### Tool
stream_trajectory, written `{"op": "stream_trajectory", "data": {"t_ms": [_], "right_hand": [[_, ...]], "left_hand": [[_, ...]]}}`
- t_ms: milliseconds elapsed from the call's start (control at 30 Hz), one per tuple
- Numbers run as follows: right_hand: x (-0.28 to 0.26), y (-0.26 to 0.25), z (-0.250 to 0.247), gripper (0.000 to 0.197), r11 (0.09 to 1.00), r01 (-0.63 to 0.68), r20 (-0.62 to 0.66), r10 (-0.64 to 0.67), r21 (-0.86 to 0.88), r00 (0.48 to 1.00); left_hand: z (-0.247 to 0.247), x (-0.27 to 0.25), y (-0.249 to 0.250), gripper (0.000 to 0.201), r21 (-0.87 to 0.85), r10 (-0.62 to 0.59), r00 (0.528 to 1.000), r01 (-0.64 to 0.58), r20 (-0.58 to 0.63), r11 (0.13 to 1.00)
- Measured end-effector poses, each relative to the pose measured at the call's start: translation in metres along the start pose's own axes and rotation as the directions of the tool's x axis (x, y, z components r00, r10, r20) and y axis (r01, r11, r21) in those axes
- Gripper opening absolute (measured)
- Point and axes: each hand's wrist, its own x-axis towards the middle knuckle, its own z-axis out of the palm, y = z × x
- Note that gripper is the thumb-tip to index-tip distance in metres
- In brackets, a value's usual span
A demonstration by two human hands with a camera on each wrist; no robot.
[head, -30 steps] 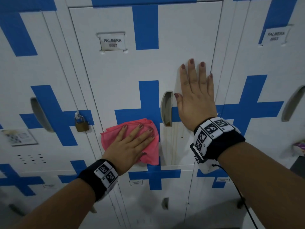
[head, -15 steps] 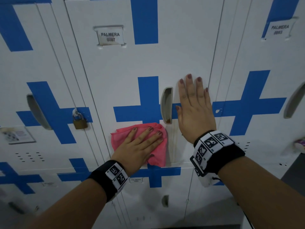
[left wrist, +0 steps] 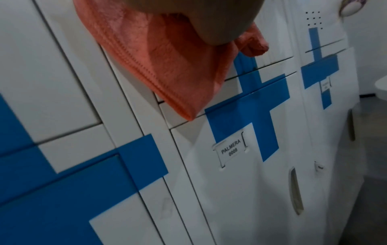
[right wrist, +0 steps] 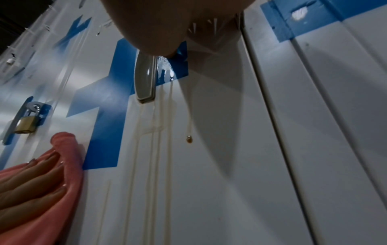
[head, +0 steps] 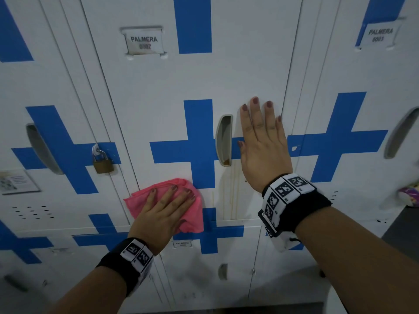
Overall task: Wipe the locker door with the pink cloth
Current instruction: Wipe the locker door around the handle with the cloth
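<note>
The white locker door [head: 158,91] with a blue cross and a label reading PALMERA fills the middle of the head view. My left hand [head: 167,207] lies flat with spread fingers on the pink cloth [head: 138,202], pressing it against the door's lower left part. The pink cloth [left wrist: 159,54] hangs below my palm in the left wrist view. My right hand [head: 263,141] is pressed flat on the door, just right of the grey recessed handle [head: 224,141]. Yellowish drip streaks [right wrist: 155,140] run down from the handle [right wrist: 146,79], right of the cloth [right wrist: 41,190].
A brass padlock [head: 103,163] hangs on the left neighbouring locker. More white and blue lockers stand on both sides and below, one labelled [left wrist: 229,150]. A colourful object [head: 408,196] sticks out at the far right edge.
My left hand has slid the cloth to the left and lower on the door, off the blue cross. The right hand stays flat beside the handle. The head view has tilted down a little.
</note>
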Motion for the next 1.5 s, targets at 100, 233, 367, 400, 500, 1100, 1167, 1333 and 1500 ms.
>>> {"op": "stream_trajectory", "data": {"t_ms": [100, 233, 367, 400, 500, 1100, 1167, 1333, 1500], "right_hand": [[0.0, -0.001, 0.001, 0.068, 1.0, 0.001, 0.009, -0.001, -0.006, 1.0], [0.0, -0.001, 0.0, 0.068, 1.0, -0.001, 0.002, 0.001, 0.004, 1.0], [-0.001, -0.001, 0.0, 0.07, 1.0, -0.001, 0.0, 0.001, 0.003, 1.0], [-0.001, -0.001, 0.0, 0.07, 1.0, 0.0, -0.002, 0.0, 0.005, 1.0], [0.0, -0.001, 0.001, 0.07, 1.0, 0.003, -0.012, -0.003, 0.007, 1.0], [0.0, 0.0, -0.001, 0.069, 1.0, 0.011, -0.007, -0.011, 0.002, 1.0], [0.0, 0.0, -0.001, 0.069, 1.0, 0.011, -0.008, -0.011, 0.004, 1.0], [0.0, 0.0, 0.001, 0.071, 1.0, 0.011, -0.013, -0.011, 0.0, 1.0], [0.001, -0.001, 0.001, 0.07, 1.0, -0.002, -0.021, 0.002, 0.002, 1.0]], "left_hand": [[-0.003, -0.002, 0.005, 0.061, -0.035, -0.1, 0.995, 0.099, -0.027, 0.994], [-0.022, 0.019, 0.012, 0.058, -0.167, -0.233, 0.966, 0.213, -0.109, 0.963], [-0.039, 0.057, 0.027, 0.057, -0.171, -0.167, 0.976, 0.143, -0.138, 0.975], [-0.038, 0.062, 0.029, 0.057, -0.134, -0.097, 0.985, 0.078, -0.139, 0.988], [-0.029, 0.064, 0.025, 0.062, -0.055, 0.059, 0.99, -0.066, -0.126, 0.996], [-0.003, 0.02, -0.009, 0.114, 0.104, 0.292, 0.955, -0.296, 0.058, 0.949], [0.0, 0.013, -0.014, 0.111, 0.079, 0.277, 0.957, -0.283, 0.084, 0.956], [0.004, 0.001, -0.014, 0.075, 0.052, 0.17, 0.985, -0.172, 0.042, 0.984], [-0.01, 0.014, 0.019, 0.058, -0.115, -0.11, 0.994, 0.109, -0.001, 0.987]]}}
